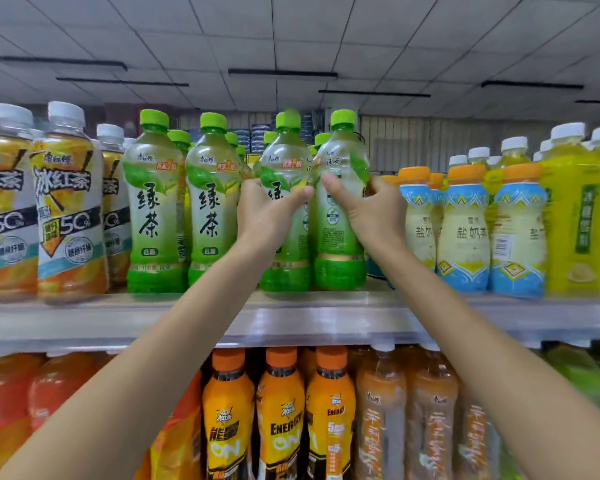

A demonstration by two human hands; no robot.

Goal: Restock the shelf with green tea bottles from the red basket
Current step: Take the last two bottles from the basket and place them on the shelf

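Note:
Green tea bottles with green caps stand in rows on the upper shelf (pixel 194 317). My left hand (pixel 267 209) grips one green tea bottle (pixel 284 161) at its waist, standing at the shelf's front edge. My right hand (pixel 368 206) grips the neighbouring green tea bottle (pixel 343 244), whose label is turned sideways. Two more front-row green tea bottles (pixel 153 209) (pixel 212 206) stand just left of my left hand, with others behind them. The red basket is out of view.
Iced black tea bottles (pixel 66 209) fill the shelf to the left. Blue-and-cream milk tea bottles (pixel 465 230) and yellow bottles (pixel 575 220) stand to the right. The lower shelf holds orange energy drink bottles (pixel 281 410) and other orange drinks.

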